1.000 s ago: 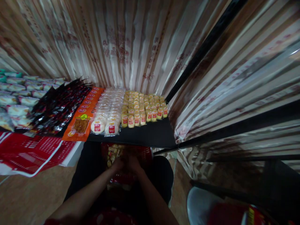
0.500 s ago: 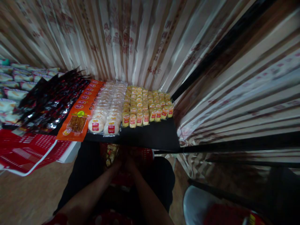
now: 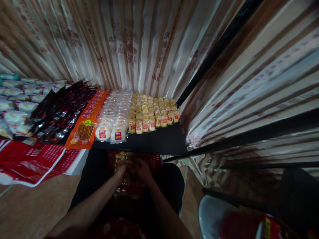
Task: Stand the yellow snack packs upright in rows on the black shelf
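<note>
Both hands are low between my knees, over a red basket [image 3: 156,161] below the shelf's front edge. My left hand [image 3: 121,170] is curled inward beside small yellow-wrapped snack cakes [image 3: 121,157] in the basket. Close to it, my right hand [image 3: 142,168] bends its fingers toward the left. Both hands look closed, but shadow hides what lies between them. On the black shelf [image 3: 159,139] above, rows of similar small yellow snack cakes [image 3: 145,124] stand beside two rows of round white packaged cakes [image 3: 118,133].
Left along the shelf lie an orange snack packet [image 3: 83,131], dark shiny packets [image 3: 54,116] and pale packets [image 3: 26,106]. Another red basket [image 3: 30,162] with a white handle stands lower left. A black post [image 3: 211,59] and striped curtain [image 3: 147,43] border the shelf. A white stool [image 3: 211,212] is lower right.
My hands have come up slightly out of the shadow in the basket and show more clearly. The view has shifted a little; the rows on the shelf look the same.
</note>
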`<state>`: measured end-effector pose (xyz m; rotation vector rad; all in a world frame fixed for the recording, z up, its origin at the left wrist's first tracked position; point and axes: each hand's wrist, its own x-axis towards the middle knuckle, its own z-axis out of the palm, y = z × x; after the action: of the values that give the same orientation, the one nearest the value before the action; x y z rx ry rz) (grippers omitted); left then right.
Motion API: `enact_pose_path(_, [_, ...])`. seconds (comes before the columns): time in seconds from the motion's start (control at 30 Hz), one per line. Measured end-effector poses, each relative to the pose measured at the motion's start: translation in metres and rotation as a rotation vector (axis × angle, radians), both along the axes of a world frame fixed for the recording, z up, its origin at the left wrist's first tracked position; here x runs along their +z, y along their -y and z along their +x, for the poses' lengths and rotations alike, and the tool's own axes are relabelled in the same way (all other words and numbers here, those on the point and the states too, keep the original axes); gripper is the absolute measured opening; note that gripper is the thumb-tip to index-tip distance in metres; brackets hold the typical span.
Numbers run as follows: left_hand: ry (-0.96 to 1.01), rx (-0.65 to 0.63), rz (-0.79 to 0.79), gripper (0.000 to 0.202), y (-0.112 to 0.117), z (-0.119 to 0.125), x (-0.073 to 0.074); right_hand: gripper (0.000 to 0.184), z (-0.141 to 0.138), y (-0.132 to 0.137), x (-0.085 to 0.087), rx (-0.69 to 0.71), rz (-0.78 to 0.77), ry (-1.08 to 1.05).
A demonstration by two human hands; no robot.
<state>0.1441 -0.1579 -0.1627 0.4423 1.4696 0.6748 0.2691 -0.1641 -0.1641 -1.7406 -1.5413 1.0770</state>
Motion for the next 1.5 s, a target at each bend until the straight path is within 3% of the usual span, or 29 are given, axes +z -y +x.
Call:
enact_pose_path(0.27, [0.24,0.078,0.064,0.022,0.01,0.001,0.058,0.03,0.032,0.025,0.041,-0.053,0.041,-0.124])
enact_pose_path(0.4, [0.323,0.052,0.122,0.03,0.014,0.011,0.08,0.025,0.042,0.032,0.063,-0.003,0.16,-0.104])
enact_pose_path(0.53, [0.271,0.025,0.27,0.041,0.01,0.027,0.096,0.029,0.048,0.032,0.089,0.071,0.312,0.117])
enact_pose_path(0.63, [0.15,-0.051,0.41,0.036,-0.001,0.041,0.109,0.034,0.054,0.028,0.107,0.105,0.384,0.251])
enact_pose_path(0.77, [-0.063,-0.181,0.547,0.033,-0.019,0.059,0.126,0.036,0.063,0.019,0.121,0.046,0.448,0.328])
enact_pose_path(1.03, [-0.183,-0.269,0.687,0.037,-0.055,0.102,0.138,0.035,0.087,-0.011,0.115,-0.191,0.528,0.381])
enact_pose_path(1.23, [-0.085,-0.253,0.73,0.041,-0.086,0.144,0.137,0.035,0.114,-0.049,0.098,-0.431,0.582,0.362])
enact_pose_path(1.5, [-0.352,-0.508,0.834,0.038,-0.121,0.184,0.15,0.046,0.144,-0.107,0.075,-0.711,0.603,0.415])
